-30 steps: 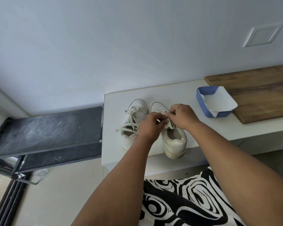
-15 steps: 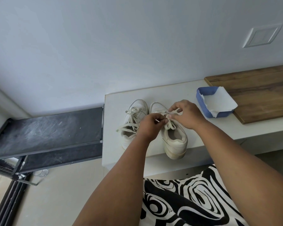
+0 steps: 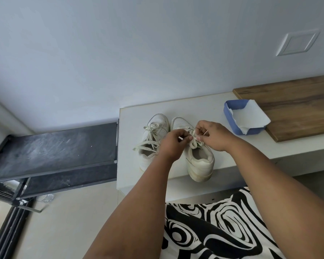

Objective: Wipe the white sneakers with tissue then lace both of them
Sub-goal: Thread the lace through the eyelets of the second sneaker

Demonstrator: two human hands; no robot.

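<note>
left hand (image 3: 173, 143): curled over the middle of the right-side sneaker, fingertips pinching a bit of its cream flat lace (image 3: 194, 142). definitely gripping, not loose.
right hand (image 3: 212, 135): fingers bent and pinching the other part of that same lace, just across from the left hand. a thin lace end pokes up between the fingers. the two hands nearly touch over the shoe's tongue.
right-side white low-top sneaker (image 3: 200, 162): sits on the shelf with its toe to the wall and heel to the front edge, heel just about at the lip. lace looped in a bundle at the top eyelets, looks mid-tie, can't tell if there's a finished knot.
left-side white low-top sneaker (image 3: 153, 136): right beside it, toes almost touching, same direction. laces threaded, with loose ends flopping out to the left. the left wrist covers its heel part.
white low shelf (image 3: 138, 174): both shoes are on its left end, up against the pale wall.
blue rectangular plastic tub (image 3: 232, 118): further right on the shelf, well apart from the shoes, with a white sheet of tissue (image 3: 248, 116) draped in it and hanging over the right rim.
brown wooden board (image 3: 295, 105): on the shelf's right end, tub is just beside its left edge.
black dusty metal rack (image 3: 51, 152): left of the shelf, lower down.
black and white swirl-print fabric (image 3: 213, 227): bottom of the view, between the forearms.
</note>
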